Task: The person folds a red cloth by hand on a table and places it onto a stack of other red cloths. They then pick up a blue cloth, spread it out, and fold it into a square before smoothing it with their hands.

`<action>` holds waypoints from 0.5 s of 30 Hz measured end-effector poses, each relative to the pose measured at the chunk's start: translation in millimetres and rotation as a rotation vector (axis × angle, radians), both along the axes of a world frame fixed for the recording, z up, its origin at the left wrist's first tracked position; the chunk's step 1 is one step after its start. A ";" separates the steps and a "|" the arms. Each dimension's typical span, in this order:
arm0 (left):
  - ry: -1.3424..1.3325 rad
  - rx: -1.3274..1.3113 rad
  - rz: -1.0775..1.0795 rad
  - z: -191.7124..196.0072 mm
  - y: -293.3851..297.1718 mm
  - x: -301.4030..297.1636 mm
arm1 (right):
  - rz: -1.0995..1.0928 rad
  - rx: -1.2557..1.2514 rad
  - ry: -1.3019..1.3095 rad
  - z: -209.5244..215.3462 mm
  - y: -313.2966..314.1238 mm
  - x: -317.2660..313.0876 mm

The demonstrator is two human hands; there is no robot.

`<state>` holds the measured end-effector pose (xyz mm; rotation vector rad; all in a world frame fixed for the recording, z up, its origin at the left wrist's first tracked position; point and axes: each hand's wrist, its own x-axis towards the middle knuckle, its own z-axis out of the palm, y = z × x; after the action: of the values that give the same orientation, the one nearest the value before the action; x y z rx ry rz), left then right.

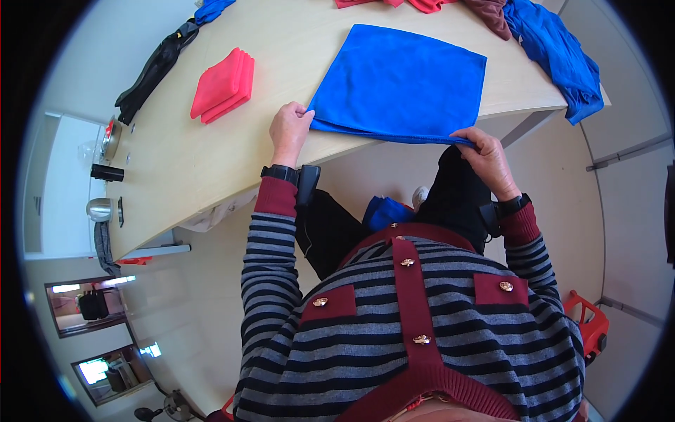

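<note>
A blue cloth point(404, 84) lies spread on the table, folded over so that two layers show along its near edge. That edge hangs slightly past the table's front. My left hand point(290, 130) pinches the cloth's near left corner between thumb and fingers. At the near right corner, my right hand point(486, 158) grips the cloth the same way, just off the table edge. To the left of the blue cloth rests a small stack of folded red cloths point(223, 84).
The pale wooden table point(211, 158) bears a crumpled blue cloth point(555, 56) at the far right, a maroon cloth point(491, 15) and red cloths point(394, 3) at the back. A black umbrella-like bundle point(155, 74) and a metal bowl point(100, 209) lie at the left edge.
</note>
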<state>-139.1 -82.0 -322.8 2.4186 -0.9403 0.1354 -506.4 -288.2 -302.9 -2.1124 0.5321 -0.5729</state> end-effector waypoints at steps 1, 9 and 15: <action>0.045 -0.005 0.008 -1.1 -1.5 0.0 | 0.001 -0.030 -0.002 1.0 1.7 -0.7; 0.315 -0.204 -0.060 15.9 -1.6 21.1 | 0.005 -0.112 0.029 -1.7 4.3 1.9; 0.684 -0.299 -0.022 2.4 28.7 1.6 | 0.005 -0.095 -0.018 -8.8 2.8 3.3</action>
<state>-137.5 -53.3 -320.4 1.9573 -0.5743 -0.4959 -503.1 -285.4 -311.8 -2.1955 0.4980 -0.6244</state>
